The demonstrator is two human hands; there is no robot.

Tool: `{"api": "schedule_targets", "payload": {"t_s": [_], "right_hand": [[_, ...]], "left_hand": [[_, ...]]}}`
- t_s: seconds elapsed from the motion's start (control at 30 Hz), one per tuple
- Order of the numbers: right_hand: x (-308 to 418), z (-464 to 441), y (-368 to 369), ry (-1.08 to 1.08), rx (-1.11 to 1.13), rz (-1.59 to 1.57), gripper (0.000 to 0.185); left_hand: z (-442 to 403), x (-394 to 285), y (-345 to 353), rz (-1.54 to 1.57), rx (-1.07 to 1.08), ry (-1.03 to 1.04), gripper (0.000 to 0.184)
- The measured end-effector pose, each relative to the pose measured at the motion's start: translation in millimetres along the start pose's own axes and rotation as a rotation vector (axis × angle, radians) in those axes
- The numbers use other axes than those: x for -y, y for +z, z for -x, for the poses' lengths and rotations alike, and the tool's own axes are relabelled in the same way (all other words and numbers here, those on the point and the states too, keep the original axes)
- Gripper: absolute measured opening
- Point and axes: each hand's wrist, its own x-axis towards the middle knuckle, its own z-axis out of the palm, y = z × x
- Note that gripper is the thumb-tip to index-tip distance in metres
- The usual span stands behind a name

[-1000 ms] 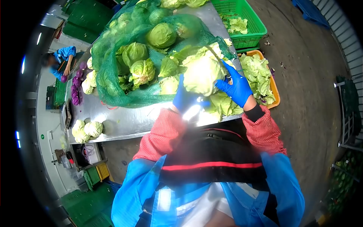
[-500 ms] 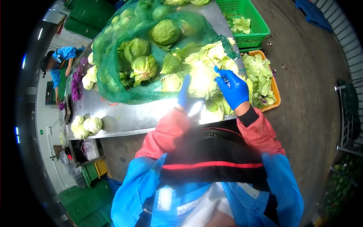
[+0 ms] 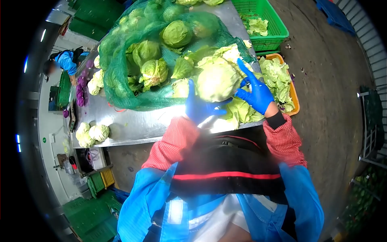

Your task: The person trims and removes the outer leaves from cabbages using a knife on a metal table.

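A pale, peeled-looking cabbage is held between my two blue-gloved hands at the near side of the metal table. My left hand cups its left and lower side, thumb pointing up along it. Against its right side rests my right hand, with the fingers partly spread around it. Loose outer leaves lie under and beside the cabbage. Just beyond, an open green mesh bag holds several greener cabbages.
On the right, an orange crate and a green crate contain leaves. Trimmed cabbages sit at the table's left corner. Purple cabbages line the far left edge, where a person in blue leans over.
My right hand has opened from a pinch and moved onto the cabbage's right side. The cabbage is lifted and turned. More loose leaf lies at the near right; the other person has bent forward.
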Motion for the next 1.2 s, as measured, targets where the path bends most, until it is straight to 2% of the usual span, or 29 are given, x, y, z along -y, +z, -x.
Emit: {"api": "schedule_targets", "payload": {"t_s": [0.03,0.1,0.13,0.17,0.2,0.23,0.3,0.4,0.43,0.5,0.57,0.63,0.73,0.83,0.97,1.07,1.1,1.13,1.2], "right_hand": [[-11.7,-3.5,4.8,0.023,0.011,-0.092,0.082],[-22.9,-3.5,12.1,0.199,0.045,-0.4,0.069],[-23.1,0.2,14.7,0.353,0.073,-0.614,0.063],[-23.1,4.4,19.8,0.507,0.106,-0.827,0.058],[-26.9,9.2,33.1,0.548,0.12,-0.856,0.048],[-28.3,13.3,46.2,0.578,0.145,-0.821,0.047],[-33.6,21.8,61.3,0.679,0.207,-0.725,0.041],[-39.0,29.9,62.0,0.527,0.182,0.016,0.032],[-35.0,34.9,56.6,0.402,0.114,0.334,0.025],[-14.0,38.6,42.4,0.212,0.043,0.366,0.022],[-1.6,39.3,33.4,-0.003,0.007,0.447,0.015],[-1.1,42.3,32.0,0.01,0.065,0.548,0.012],[-25.3,52.8,43.0,0.005,0.094,0.654,0.008],[-40.3,59.9,57.9,-0.001,0.01,0.666,0.005],[-39.4,46.1,60.8,0.085,0.012,0.767,0.004],[-45.0,32.5,62.6,0.089,-0.023,0.746,0.005],[-53.2,24.9,62.6,0.232,0.075,0.734,0.007],[-70.2,16.8,52.6,0.232,-0.016,0.665,0.013],[-64.1,-8.3,30.4,0.302,0.032,0.629,0.021]], "left_hand": [[-3.1,5.7,-7.8,-0.512,0.005,0.09,0.087],[-1.6,-2.4,10.9,-0.559,-0.206,0.153,0.107],[-0.6,-6.2,20.1,-0.581,-0.313,0.18,0.118],[-6.0,3.7,10.0,-0.79,-0.309,0.413,0.121],[-11.4,11.5,-3.2,-1.004,-0.297,0.648,0.123],[-15.0,18.2,-19.8,-1.064,-0.341,0.694,0.123],[-6.3,28.9,-36.7,-1.071,-0.416,0.458,0.12],[-6.5,31.3,-51.7,-1.004,-0.452,0.215,0.11],[-9.9,28.9,-52.8,-0.954,-0.437,0.132,0.108],[-21.0,23.6,-49.8,-0.92,-0.421,0.04,0.101],[-35.3,17.2,-52.7,-1.055,-0.455,-0.183,0.099],[-48.9,25.7,-74.7,-1.18,-0.428,-0.204,0.093],[-57.0,55.1,-113.0,-1.056,-0.359,-0.164,0.09],[-53.9,48.5,-98.0,-1.04,-0.396,-0.229,0.089],[-56.5,42.7,-88.6,-1.009,-0.441,-0.236,0.09],[-52.0,27.3,-53.3,-0.873,-0.496,-0.286,0.095],[-49.3,42.7,-66.2,-1.101,-0.479,-0.197,0.098],[-47.6,58.7,-81.5,-1.328,-0.456,-0.096,0.101],[-40.1,59.0,-84.7,-1.284,-0.429,-0.077,0.11]]}}
